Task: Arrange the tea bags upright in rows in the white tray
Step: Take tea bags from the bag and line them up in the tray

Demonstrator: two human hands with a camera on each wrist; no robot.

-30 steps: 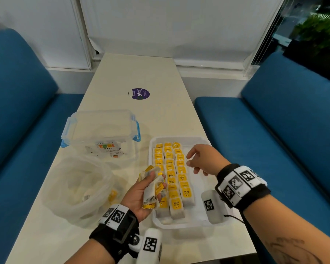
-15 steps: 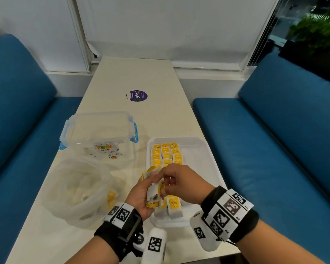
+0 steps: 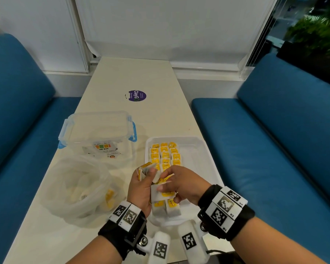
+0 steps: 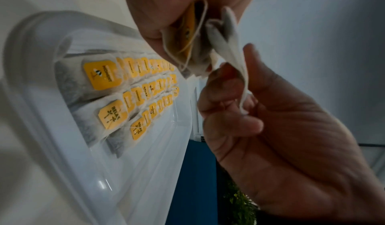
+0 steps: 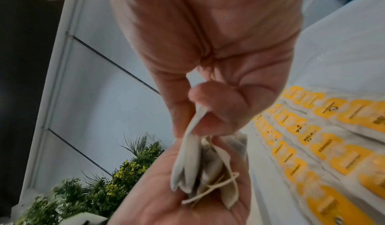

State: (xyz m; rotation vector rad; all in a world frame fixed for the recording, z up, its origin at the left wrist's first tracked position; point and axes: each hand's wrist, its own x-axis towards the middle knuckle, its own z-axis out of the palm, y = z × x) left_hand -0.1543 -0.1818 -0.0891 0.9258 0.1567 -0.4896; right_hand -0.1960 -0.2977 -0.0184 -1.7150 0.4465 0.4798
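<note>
The white tray (image 3: 204,155) lies on the table and holds three rows of upright yellow-tagged tea bags (image 3: 165,155). Over its near left part, my left hand (image 3: 147,176) grips a loose bunch of tea bags (image 3: 146,168). My right hand (image 3: 161,187) meets it from the right and pinches one tea bag (image 3: 157,195) at the bunch's lower edge. In the left wrist view the right hand (image 4: 239,96) pinches a bag (image 4: 231,44) beside the bunch (image 4: 187,35), above the rows (image 4: 135,88). The right wrist view shows the pinched bag (image 5: 193,129), the bunch (image 5: 210,171) and the rows (image 5: 323,138).
A crumpled clear plastic bag (image 3: 74,187) with a few tea bags lies left of the tray. Behind it stands a clear lidded box with blue clips (image 3: 97,130). A purple sticker (image 3: 137,95) is farther up the table. Blue sofas (image 3: 274,149) flank the table.
My right hand left the tray's rows, came across to the left hand and pinched a tea bag from the bunch. The left hand kept its bunch and lifted slightly.
</note>
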